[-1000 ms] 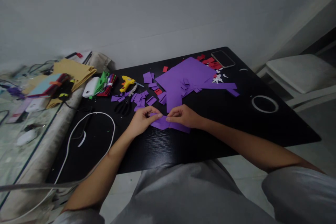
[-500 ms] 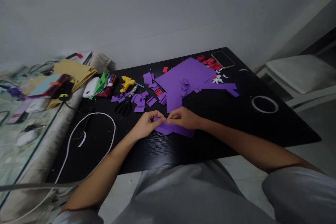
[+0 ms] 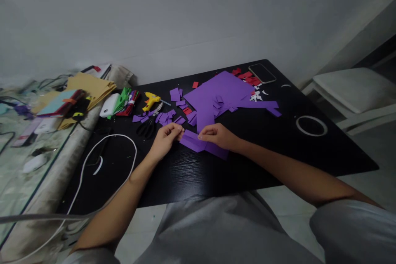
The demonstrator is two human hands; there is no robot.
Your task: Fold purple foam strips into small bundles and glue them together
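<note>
- Left hand [image 3: 165, 138] has drawn away from my right hand [image 3: 218, 136]; I can't tell its grip.
- Right pinches the strip [image 3: 192, 143], nearside of the sheet [image 3: 219, 86].
- Scraps [image 3: 164, 118] left of the sheet look cut; the sheet seems mostly uncut.

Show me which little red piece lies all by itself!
The small red square past the far-left edge of the big purple sheet; other red pieces crowd beside the phone or lie among purple scraps.

On the black surface [image 3: 185, 179], the right grip [image 3: 218, 137] pinches a folded purple paper piece [image 3: 191, 140], the left grip [image 3: 167, 138] is at its other end, and beyond lie scissors [image 3: 152, 120], a yellow glue gun [image 3: 151, 101], purple scraps [image 3: 165, 118], a large purple sheet [image 3: 220, 84] and a phone [image 3: 262, 73].
</note>
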